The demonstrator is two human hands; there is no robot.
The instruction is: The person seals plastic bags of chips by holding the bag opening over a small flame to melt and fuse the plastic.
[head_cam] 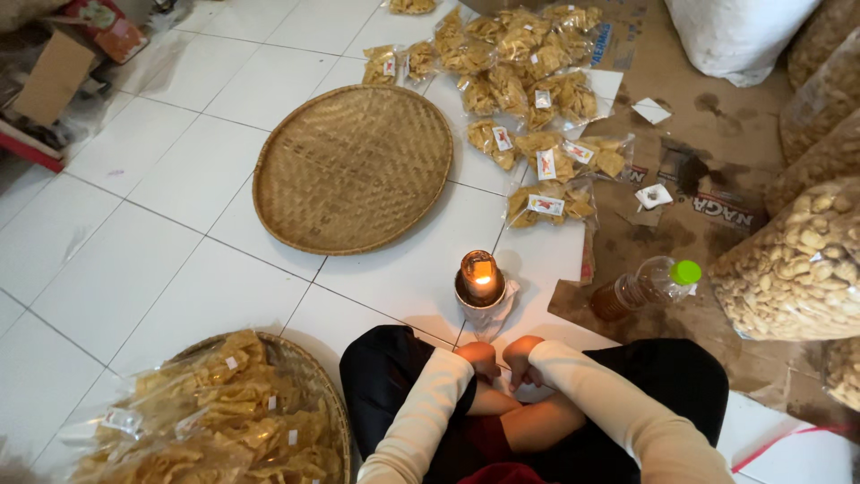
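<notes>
I sit cross-legged on a white tiled floor. My left hand (481, 358) and my right hand (520, 352) meet just above my lap, fingers curled, knuckles almost touching. Whether they hold anything is hidden; a bit of white (534, 393) shows under them. Right in front of them burns a small oil lamp (481, 280) with an orange flame and some crumpled clear plastic (495, 318) at its base.
An empty round woven tray (353, 168) lies ahead to the left. Another woven tray (328, 394) at my left knee holds several bagged chips. Sealed chip packets (528, 99) lie ahead. A green-capped bottle (649, 285), flattened cardboard (681, 134) and big cracker bags (797, 269) are on the right.
</notes>
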